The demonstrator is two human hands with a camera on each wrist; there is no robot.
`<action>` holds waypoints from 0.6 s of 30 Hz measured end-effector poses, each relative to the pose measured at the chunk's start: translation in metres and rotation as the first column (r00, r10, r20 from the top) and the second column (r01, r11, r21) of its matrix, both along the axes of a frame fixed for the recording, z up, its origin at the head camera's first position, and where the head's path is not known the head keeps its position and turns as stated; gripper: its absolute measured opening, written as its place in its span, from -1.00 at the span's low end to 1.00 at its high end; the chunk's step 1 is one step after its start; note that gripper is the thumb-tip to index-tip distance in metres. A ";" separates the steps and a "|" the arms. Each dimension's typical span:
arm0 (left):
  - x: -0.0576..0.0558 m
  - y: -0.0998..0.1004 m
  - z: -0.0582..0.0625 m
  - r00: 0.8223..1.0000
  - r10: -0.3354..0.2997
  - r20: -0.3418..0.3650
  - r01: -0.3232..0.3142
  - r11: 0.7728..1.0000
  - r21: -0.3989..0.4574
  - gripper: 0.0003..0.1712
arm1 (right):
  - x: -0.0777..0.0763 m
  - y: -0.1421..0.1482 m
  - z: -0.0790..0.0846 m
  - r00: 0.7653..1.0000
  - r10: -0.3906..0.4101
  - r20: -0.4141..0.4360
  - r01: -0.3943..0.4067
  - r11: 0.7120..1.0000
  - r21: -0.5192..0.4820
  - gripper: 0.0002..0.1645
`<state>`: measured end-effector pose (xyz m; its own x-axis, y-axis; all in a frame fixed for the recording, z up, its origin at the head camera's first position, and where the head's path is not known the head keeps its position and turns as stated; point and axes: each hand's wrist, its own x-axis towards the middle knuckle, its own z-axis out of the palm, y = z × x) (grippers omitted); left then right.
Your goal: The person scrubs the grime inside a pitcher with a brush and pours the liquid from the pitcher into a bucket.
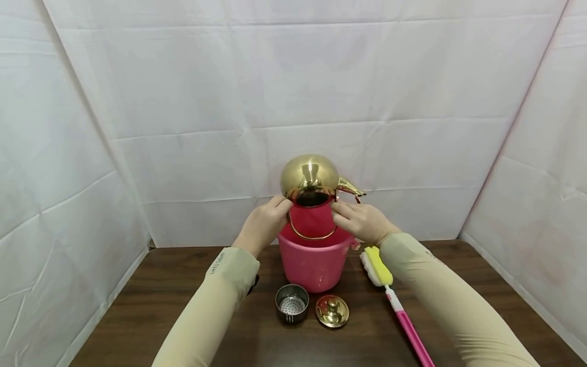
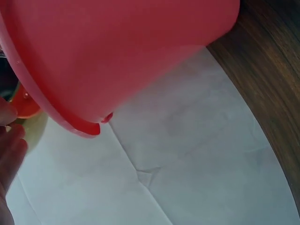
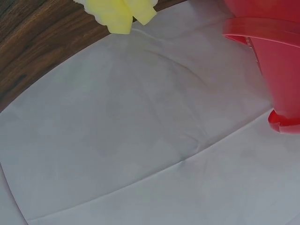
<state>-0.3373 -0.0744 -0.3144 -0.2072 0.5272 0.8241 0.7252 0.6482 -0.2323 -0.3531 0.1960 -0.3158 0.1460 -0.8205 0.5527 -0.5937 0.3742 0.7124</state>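
Observation:
A shiny gold kettle [image 1: 310, 173] is held over a pink bucket [image 1: 314, 267], tipped so its round opening faces down toward me. Its wire handle [image 1: 313, 238] hangs in front of the bucket's inside, and the spout [image 1: 351, 186] points right. My left hand [image 1: 266, 221] pinches the kettle's left side beside the opening, where the handle joins. On the other side my right hand [image 1: 359, 220] grips near the rim, below the spout. In the left wrist view, fingers [image 2: 11, 154] show at the left edge by the bucket's rim; the right wrist view does not show the hand.
In front of the bucket stand a metal strainer cup [image 1: 292, 304] and a gold lid [image 1: 332, 311] with a knob. A sponge brush [image 1: 379, 266] with a pink handle lies to the right. White sheeting [image 1: 312, 76] closes off the back and sides of the wooden table [image 1: 183, 285].

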 end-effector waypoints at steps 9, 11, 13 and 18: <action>0.003 0.008 0.003 0.997 0.054 0.047 -0.054 0.999 0.001 -0.85 | -0.001 0.001 -0.003 0.999 -0.032 -0.023 0.032 0.999 -0.028 -0.74; 0.003 0.008 0.003 0.997 0.058 0.040 -0.058 0.998 -0.007 -0.86 | -0.001 0.000 -0.003 0.999 -0.026 -0.030 0.025 0.999 -0.033 -0.75; 0.003 0.007 0.002 0.998 0.059 0.037 -0.059 0.998 -0.009 -0.85 | 0.000 0.000 -0.002 0.999 -0.018 -0.038 0.016 0.999 -0.040 -0.75; 0.002 0.006 0.002 0.995 0.038 0.087 -0.042 0.998 0.037 -0.88 | 0.002 -0.001 0.003 0.998 -0.013 -0.054 0.010 0.999 -0.053 -0.76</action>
<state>-0.3353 -0.0679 -0.3121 -0.2987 0.4854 0.8217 0.7148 0.6843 -0.1444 -0.3506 0.1949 -0.3132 0.1679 -0.7922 0.5867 -0.5500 0.4186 0.7227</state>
